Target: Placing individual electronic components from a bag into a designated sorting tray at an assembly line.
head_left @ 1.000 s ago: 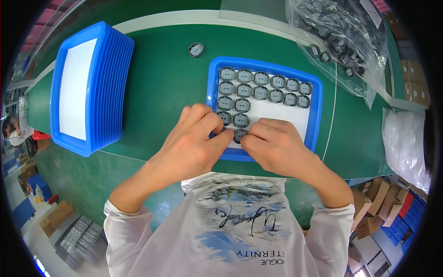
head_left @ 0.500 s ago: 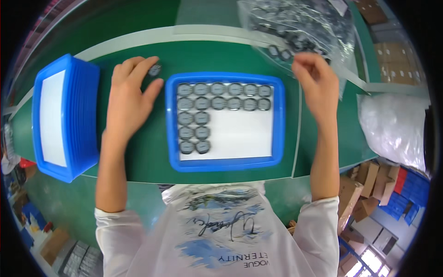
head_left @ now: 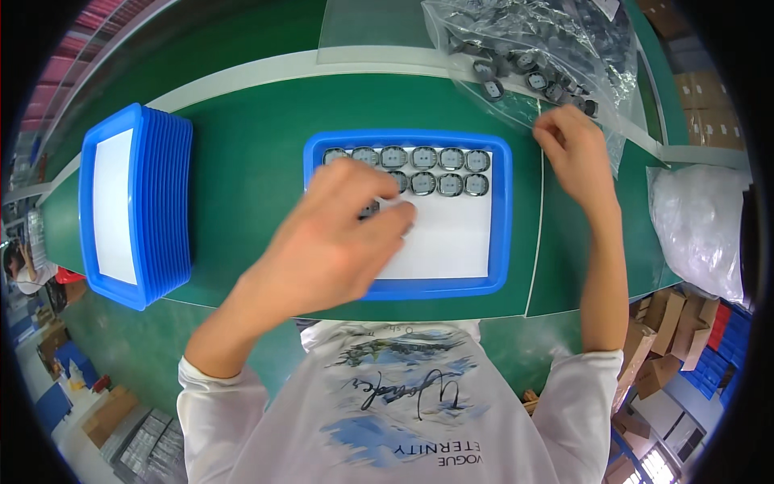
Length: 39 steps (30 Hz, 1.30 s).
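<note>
A blue tray [head_left: 501, 218] with a white base lies in front of me, holding rows of small, round, dark-grey plastic pieces [head_left: 423, 184]. My left hand [head_left: 334, 230] reaches over the tray's left part, thumb and forefinger closed around a dark round piece [head_left: 368, 211] that is mostly covered. This hand also hides the lower left pieces. To the right of the tray, my right hand [head_left: 574, 149] is closed, its thumb and fingertips together beside a clear plastic bag [head_left: 564, 60] of similar pieces. Whatever those fingertips hold, if anything, does not show.
A stack of blue trays [head_left: 165, 210] stands at the left of the green table [head_left: 242, 113]. Several loose dark pieces [head_left: 492, 89] lie at the bag's mouth. A filled white plastic bag [head_left: 697, 230] sits at the right edge. Cardboard boxes [head_left: 657, 339] stand beyond it.
My left hand has moved right, from beside the tray to over it, with the dark piece between its fingers. The right hand stays by the bag, slightly lower and farther right.
</note>
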Each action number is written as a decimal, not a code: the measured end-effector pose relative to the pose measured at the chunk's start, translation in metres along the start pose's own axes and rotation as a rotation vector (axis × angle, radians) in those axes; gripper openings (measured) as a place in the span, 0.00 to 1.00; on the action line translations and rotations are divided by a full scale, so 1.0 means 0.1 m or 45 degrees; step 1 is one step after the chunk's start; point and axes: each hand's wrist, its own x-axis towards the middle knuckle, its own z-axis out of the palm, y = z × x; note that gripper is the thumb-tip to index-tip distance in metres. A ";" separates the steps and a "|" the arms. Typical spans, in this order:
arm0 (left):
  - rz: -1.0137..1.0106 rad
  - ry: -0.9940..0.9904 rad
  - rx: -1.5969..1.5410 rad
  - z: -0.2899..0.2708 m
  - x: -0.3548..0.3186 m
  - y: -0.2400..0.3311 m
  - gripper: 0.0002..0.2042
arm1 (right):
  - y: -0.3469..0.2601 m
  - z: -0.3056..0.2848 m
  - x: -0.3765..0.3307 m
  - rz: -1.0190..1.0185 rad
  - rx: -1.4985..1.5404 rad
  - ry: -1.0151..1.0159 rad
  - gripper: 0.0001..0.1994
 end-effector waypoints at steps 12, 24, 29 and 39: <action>0.056 -0.083 0.142 0.28 -0.03 -0.16 0.10 | 0.12 -0.05 -0.76 0.235 0.149 0.153 0.07; 0.012 -0.105 0.155 0.25 -0.01 -0.20 0.10 | -1.02 0.49 -0.55 -0.504 0.276 -0.067 0.03; -0.003 -0.149 0.129 0.21 0.01 -0.20 0.15 | -1.00 0.63 -0.49 -0.501 0.259 -0.011 0.02; 0.005 -0.049 0.022 0.11 0.38 -0.19 0.10 | -0.86 0.36 -0.35 -0.369 0.279 0.091 0.06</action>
